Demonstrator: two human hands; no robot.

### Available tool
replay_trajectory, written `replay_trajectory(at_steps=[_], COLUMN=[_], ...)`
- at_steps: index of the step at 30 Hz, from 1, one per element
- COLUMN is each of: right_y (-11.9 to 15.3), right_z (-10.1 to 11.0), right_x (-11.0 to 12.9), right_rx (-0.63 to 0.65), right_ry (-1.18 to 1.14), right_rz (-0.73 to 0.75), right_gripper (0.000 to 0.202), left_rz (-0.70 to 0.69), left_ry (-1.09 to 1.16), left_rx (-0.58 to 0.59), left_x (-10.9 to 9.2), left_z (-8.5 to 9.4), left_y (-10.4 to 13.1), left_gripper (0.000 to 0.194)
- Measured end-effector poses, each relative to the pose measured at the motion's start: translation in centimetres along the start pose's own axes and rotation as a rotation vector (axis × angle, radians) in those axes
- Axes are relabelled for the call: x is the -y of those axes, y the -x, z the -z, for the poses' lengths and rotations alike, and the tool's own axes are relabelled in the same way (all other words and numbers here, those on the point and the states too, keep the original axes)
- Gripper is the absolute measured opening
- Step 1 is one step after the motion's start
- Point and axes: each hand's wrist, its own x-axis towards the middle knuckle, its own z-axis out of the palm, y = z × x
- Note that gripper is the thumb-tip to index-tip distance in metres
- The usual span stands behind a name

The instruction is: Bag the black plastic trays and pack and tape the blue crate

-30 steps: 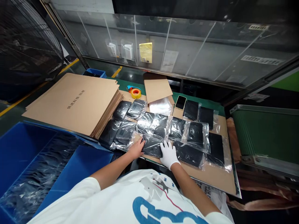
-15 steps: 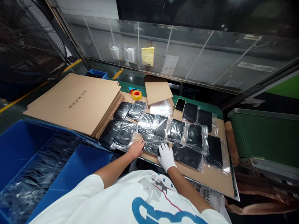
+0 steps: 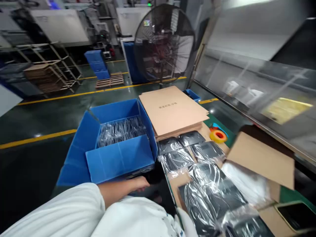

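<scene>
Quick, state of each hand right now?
Left hand: blurred, seems loosely curled, no held thing visible; open or closed, cannot tell.
Right hand: gloved, only partly in view; cannot tell.

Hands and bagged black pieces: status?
Bare left hand by open blue box, grip unclear. White-gloved right hand cropped at table edge. Black plastic-bagged pieces on brown cardboard.

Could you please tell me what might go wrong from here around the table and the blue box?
The bagged black pieces near the edge of the table could slip off if the gloved right hand, only partly in view, nudges them. The bare left hand, low beside the blue box, might catch on its front flap.
</scene>
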Motion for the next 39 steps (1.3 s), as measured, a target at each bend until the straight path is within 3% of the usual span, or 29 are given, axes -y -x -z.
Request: replay_trajectory(at_steps=[3, 8, 13, 17, 19, 22, 24, 26, 28, 30, 32, 35, 37, 39], right_y=[-1.4, -5.7, -10.0, -14.4, -16.5, -18.7, -19.2, -19.1, -18.6, -18.1, -17.9, -17.8, -17.7, -17.8], right_z=[-0.1, -1.9, -4.8, -7.9, -11.0, -17.4, -21.6, -24.8, -26.6, -27.3, -27.3, -27.1, -26.7, -26.2], right_x=[1.9, 4.2, 9.2, 16.0, 18.9, 20.7, 19.8, 17.8, 15.8, 14.6, 14.2, 14.8, 15.7, 17.5], right_rx=[0.248, 0.571, 0.484, 0.424, 0.469, 0.626, 0.743, 0.860, 0.933, 0.951, 0.952, 0.963, 0.882, 0.696], right_ry=[-0.023, 0.067, 0.137, 0.204, 0.319, 0.576, 0.727, 0.833, 0.886, 0.900, 0.897, 0.858, 0.783, 0.669], right_rz=[0.066, 0.264, 0.574, 0.679, 0.648, 0.508, 0.395, 0.305, 0.228, 0.172, 0.138, 0.105, 0.086, 0.110], right_gripper=[0.034, 0.029, 0.037, 0.042, 0.047, 0.069, 0.086, 0.089, 0.083, 0.080, 0.081, 0.082, 0.080, 0.071], left_rz=[0.189, 0.183, 0.299, 0.246, 0.194, 0.120, 0.094, 0.089, 0.103, 0.127, 0.120, 0.199, 0.254, 0.163], left_ry=[0.038, -0.115, -0.160, -0.243, -0.284, -0.324, -0.324, -0.339, -0.371, -0.377, -0.363, -0.211, -0.099, -0.068], left_rx=[-0.178, -0.649, -0.994, -1.001, -1.001, -1.116, -1.182, -1.166, -1.109, -1.066, -1.010, -0.912, -0.873, -0.859], left_x=[4.5, 8.4, 11.7, 14.8, 15.8, 16.4, 16.5, 16.8, 17.8, 19.6, 21.8, 24.2, 24.3, 23.2], left_z=[0.0, 2.1, 4.9, 7.8, 11.0, 19.6, 27.1, 34.8, 41.3, 46.2, 49.3, 51.4, 51.0, 48.7], left_y=[3.6, 7.6, 10.1, 11.0, 9.8, 5.8, 2.3, -1.2, -4.3, -6.9, -8.9, -10.5, -10.5, -9.9], left_gripper=[0.029, 0.056, 0.059, 0.058, 0.061, 0.067, 0.071, 0.078, 0.085, 0.092, 0.099, 0.101, 0.093, 0.082])
